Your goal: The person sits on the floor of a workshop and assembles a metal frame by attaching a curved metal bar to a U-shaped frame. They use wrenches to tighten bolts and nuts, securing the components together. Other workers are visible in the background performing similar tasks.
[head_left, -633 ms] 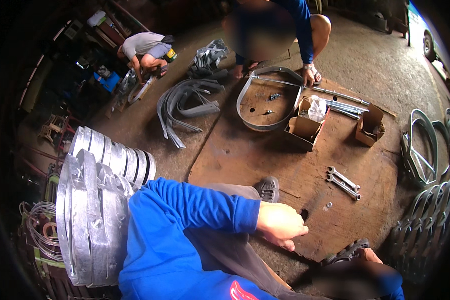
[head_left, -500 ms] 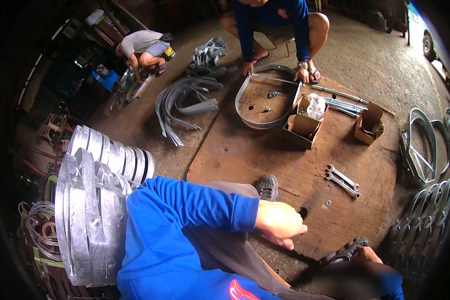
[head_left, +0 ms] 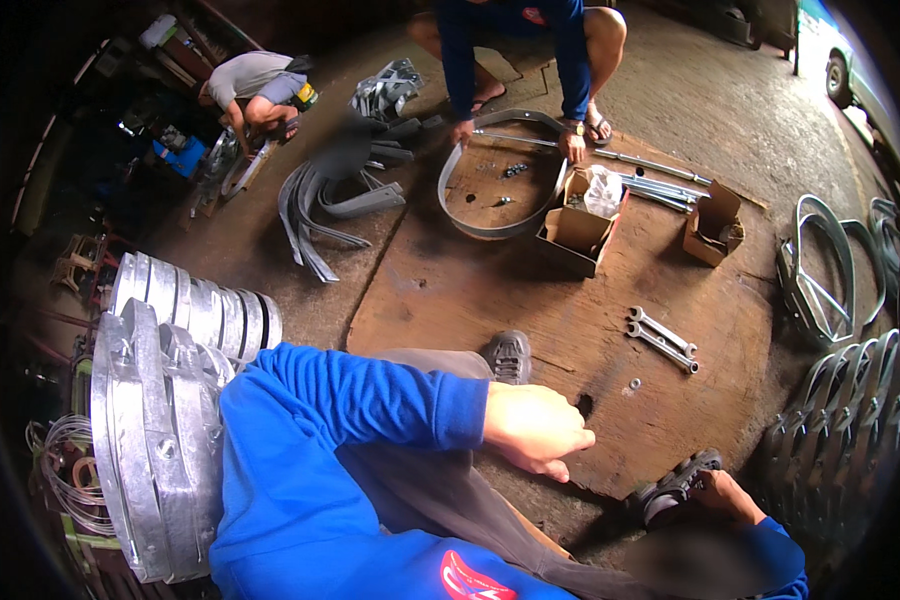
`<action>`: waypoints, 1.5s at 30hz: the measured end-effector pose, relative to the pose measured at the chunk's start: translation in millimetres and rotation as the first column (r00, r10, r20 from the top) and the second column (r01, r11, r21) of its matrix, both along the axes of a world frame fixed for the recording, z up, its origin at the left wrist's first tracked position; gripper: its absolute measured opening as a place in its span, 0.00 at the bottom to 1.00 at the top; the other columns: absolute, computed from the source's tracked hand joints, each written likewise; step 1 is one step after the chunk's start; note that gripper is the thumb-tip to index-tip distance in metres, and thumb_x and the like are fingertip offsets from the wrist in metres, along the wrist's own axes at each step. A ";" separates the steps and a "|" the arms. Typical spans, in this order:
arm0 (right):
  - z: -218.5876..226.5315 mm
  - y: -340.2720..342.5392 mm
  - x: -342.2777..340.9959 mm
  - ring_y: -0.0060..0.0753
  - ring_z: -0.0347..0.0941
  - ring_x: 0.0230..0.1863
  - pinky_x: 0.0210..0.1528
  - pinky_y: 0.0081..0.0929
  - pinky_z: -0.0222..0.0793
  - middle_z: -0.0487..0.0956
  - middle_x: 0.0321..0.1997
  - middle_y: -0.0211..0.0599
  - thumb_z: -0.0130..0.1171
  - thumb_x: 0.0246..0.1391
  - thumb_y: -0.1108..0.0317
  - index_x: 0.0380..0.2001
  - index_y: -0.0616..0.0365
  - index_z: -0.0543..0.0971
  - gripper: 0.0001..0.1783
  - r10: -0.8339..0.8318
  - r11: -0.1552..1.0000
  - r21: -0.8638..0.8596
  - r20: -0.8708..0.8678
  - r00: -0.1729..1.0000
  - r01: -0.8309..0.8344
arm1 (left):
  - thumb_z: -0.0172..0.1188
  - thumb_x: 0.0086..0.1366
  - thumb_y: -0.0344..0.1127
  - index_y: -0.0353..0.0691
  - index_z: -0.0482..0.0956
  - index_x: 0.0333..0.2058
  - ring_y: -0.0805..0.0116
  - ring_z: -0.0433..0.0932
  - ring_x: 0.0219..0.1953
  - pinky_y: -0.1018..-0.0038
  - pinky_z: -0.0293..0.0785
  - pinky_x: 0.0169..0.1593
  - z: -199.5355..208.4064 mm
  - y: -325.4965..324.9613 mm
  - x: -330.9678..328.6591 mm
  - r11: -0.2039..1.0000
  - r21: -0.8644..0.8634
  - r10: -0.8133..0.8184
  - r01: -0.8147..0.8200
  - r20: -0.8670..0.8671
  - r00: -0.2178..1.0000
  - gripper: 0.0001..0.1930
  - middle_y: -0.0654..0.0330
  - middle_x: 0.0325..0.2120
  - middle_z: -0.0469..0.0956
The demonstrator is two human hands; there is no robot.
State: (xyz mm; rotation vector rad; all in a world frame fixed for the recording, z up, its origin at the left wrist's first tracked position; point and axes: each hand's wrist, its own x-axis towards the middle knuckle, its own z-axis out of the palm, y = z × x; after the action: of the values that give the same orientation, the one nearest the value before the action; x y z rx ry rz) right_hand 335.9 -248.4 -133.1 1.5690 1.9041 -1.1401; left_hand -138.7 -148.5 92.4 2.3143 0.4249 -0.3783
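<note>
My left hand (head_left: 538, 430), in a blue sleeve, hangs over the near edge of a brown board (head_left: 490, 290). Its fingers are curled in and nothing shows in them. My right hand (head_left: 727, 496) is low on the right, against my dark shoe (head_left: 678, 484); its fingertips are hidden. Beyond my left hand lie two wrenches (head_left: 663, 340) side by side and a small nut or washer (head_left: 634, 384). Across the board, a crouching person grips a rounded metal band (head_left: 450, 205) with both hands, a thin rod (head_left: 515, 138) spanning it.
Open cardboard boxes (head_left: 577, 240) and metal rods (head_left: 660, 190) lie on the board. Stacked galvanized bands (head_left: 160, 450) stand at my left. Shaped metal frames (head_left: 835, 430) line the right side. Flat curved strips (head_left: 305, 220) lie far left, near another person (head_left: 255, 85) bending down.
The whole scene has shifted a little left and up in the picture. Slightly more of my right hand shows beside the shoe. My left hand keeps its curled pose.
</note>
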 end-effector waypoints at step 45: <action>1.0 -23.9 50.2 0.50 0.80 0.38 0.42 0.42 0.77 0.83 0.35 0.45 0.55 0.52 0.49 0.36 0.51 0.83 0.19 0.128 0.987 0.071 0.213 0.969 -0.146 | 0.62 0.59 0.52 0.43 0.80 0.39 0.57 0.74 0.51 0.54 0.64 0.59 -367.4 -62.9 -269.6 -0.025 0.811 0.982 -0.584 0.128 0.136 0.18 0.55 0.42 0.79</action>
State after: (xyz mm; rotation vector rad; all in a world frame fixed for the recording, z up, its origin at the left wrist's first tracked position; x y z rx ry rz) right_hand 386.0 -272.3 -132.2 1.5093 1.9098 -0.8114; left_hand -408.3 -211.5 -275.0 1.9244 2.6307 -0.1386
